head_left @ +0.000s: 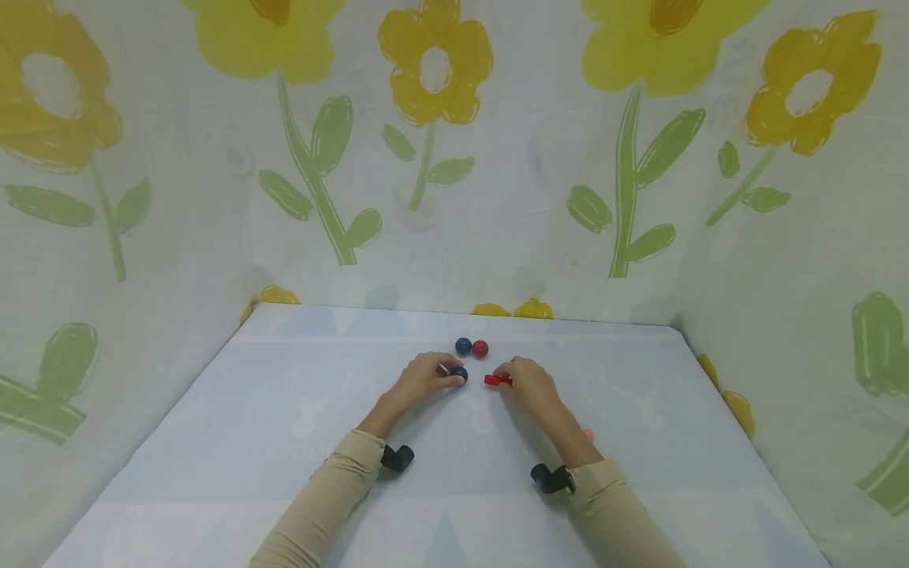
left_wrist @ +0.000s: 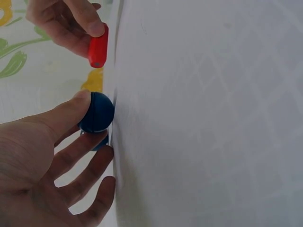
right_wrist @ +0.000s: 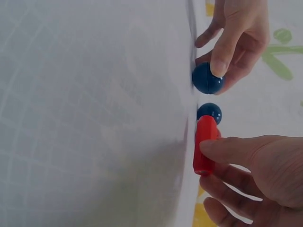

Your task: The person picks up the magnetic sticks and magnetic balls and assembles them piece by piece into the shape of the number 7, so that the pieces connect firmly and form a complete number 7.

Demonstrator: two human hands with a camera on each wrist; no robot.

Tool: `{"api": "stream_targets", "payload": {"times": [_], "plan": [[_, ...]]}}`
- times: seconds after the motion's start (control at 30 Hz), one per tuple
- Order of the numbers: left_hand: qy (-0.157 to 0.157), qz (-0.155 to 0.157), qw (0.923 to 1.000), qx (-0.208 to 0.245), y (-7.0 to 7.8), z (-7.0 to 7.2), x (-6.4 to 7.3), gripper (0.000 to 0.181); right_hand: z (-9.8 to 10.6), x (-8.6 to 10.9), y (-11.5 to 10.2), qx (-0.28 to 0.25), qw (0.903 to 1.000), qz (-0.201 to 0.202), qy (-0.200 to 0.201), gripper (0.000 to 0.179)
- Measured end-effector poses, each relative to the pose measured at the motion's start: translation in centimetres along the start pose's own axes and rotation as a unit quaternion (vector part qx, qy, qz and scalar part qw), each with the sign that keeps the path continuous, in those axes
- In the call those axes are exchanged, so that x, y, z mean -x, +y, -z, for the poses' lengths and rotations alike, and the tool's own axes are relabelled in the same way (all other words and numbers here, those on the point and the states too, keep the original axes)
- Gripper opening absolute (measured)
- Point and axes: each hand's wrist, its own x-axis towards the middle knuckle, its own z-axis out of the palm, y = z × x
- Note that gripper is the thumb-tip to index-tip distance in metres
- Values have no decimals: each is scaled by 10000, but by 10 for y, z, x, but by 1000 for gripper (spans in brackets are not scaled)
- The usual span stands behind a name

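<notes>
My left hand (head_left: 424,374) pinches a dark blue ball (left_wrist: 97,113) between thumb and fingers, low at the tabletop. To its right, my right hand (head_left: 531,385) pinches a short red rod (right_wrist: 204,151) with rounded edges. One end of the rod points toward the held ball, with a gap between them. Just beyond the hands, a second blue ball (head_left: 463,346) and a red ball (head_left: 480,349) sit side by side. In the right wrist view the rod covers most of the red ball.
A pale patterned cloth covers the table (head_left: 319,442). Flower-printed curtains (head_left: 497,197) rise behind it and at both sides. Beside the right forearm, a small orange-pink thing (head_left: 589,435) is partly hidden. Black wrist cameras (head_left: 398,458) sit at both cuffs.
</notes>
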Motion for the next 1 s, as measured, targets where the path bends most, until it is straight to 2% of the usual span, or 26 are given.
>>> {"api": "stream_targets", "payload": {"times": [0.27,1.0], "plan": [[26,46,10000,25,0,1,-1,31,2,-2,-2,-61,9999,-1,100,25],[10,-45,10000,27,-2,-1,-1,32,-3,-6,-6,33,9990,420,119,22]]}}
